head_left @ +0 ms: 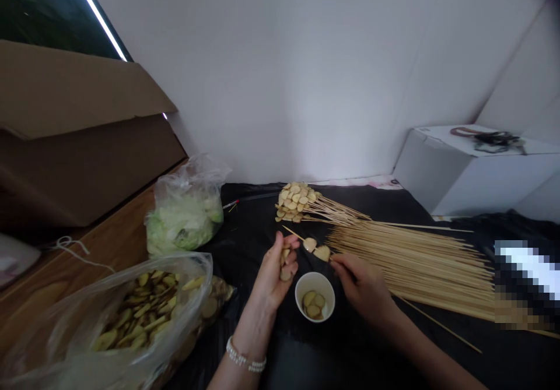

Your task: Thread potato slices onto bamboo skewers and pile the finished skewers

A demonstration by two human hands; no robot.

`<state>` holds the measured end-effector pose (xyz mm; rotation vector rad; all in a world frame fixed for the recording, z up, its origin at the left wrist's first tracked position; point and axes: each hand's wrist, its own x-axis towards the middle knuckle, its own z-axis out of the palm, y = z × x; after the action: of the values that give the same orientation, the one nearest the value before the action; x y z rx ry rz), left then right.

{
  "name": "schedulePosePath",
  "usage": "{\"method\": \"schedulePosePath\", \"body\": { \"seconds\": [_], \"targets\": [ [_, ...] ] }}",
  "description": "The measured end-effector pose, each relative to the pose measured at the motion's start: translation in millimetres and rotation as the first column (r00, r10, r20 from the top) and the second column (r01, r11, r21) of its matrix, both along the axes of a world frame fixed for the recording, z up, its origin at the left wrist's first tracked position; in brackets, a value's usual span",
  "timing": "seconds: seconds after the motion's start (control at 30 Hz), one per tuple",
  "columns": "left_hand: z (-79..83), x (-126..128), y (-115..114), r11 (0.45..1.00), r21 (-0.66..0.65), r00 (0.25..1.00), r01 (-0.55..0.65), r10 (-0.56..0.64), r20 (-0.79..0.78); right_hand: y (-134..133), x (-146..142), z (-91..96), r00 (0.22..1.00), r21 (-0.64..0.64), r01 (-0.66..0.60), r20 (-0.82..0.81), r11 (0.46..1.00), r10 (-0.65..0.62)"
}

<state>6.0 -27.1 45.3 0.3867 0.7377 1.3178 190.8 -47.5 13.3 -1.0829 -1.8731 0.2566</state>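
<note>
My left hand is curled around several pale potato slices, held just left of a skewer tip. My right hand pinches a thin bamboo skewer that carries two potato slices near its point. Below and between both hands stands a small white cup with a few slices inside. A pile of finished skewers with slices lies farther back on the black table cover.
A large heap of bare bamboo sticks spreads to the right. At left lie a plastic bag of potato slices and a bag of green leaves. A cardboard box and a white box stand behind.
</note>
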Motion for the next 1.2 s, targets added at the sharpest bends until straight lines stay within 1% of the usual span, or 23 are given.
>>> {"method": "schedulePosePath", "body": {
  "seconds": [0.07,0.1,0.17,0.23,0.37,0.5,0.6,0.77,0.9,1.1,1.2],
  "targets": [
    [3.0,-8,5,0.994,-0.105,0.98,-0.007,0.028,0.197,0,1,-1.4,1.0,-0.001,-0.008,0.005,1.0,0.008],
    [3.9,-12,6,0.99,-0.144,0.962,-0.001,0.04,0.272,1,1,-2.1,1.0,-0.004,-0.014,0.011,1.0,0.014],
    [4.4,-15,8,0.981,-0.194,0.929,0.023,0.051,0.368,1,0,-3.1,1.0,-0.011,-0.019,0.023,1.0,0.019],
    [4.2,-15,7,0.976,-0.211,0.914,0.058,0.033,0.405,1,0,-3.6,0.999,-0.011,-0.008,0.031,1.0,0.009],
    [3.9,-13,4,0.976,-0.193,0.904,0.105,-0.013,0.428,2,1,-3.8,0.999,0.004,0.013,0.03,1.0,-0.013],
    [1.9,-17,5,0.98,-0.187,0.886,0.062,0.032,0.463,2,1,-5.1,1.0,-0.004,0.008,0.03,1.0,-0.008],
    [-2.0,-22,6,0.982,-0.179,0.873,0.054,0.04,0.486,3,2,-6.3,0.999,-0.013,-0.004,0.033,1.0,0.004],
    [-8.4,-24,7,0.984,-0.171,0.896,0.044,0.038,0.443,3,3,-6.3,0.999,-0.022,-0.011,0.042,1.0,0.012],
    [-7.0,-23,8,0.981,-0.193,0.891,0.033,0.059,0.451,4,5,-6.3,0.998,-0.004,-0.024,0.053,1.0,0.024],
    [-2.4,-22,8,0.992,-0.126,0.889,-0.021,0.076,0.451,6,10,-5.2,0.988,0.052,-0.065,0.145,0.997,0.057],
    [-3.0,-22,9,0.993,-0.103,0.881,-0.051,0.093,0.464,6,13,-3.8,0.977,0.069,-0.061,0.21,0.996,0.046]
  ]
}}
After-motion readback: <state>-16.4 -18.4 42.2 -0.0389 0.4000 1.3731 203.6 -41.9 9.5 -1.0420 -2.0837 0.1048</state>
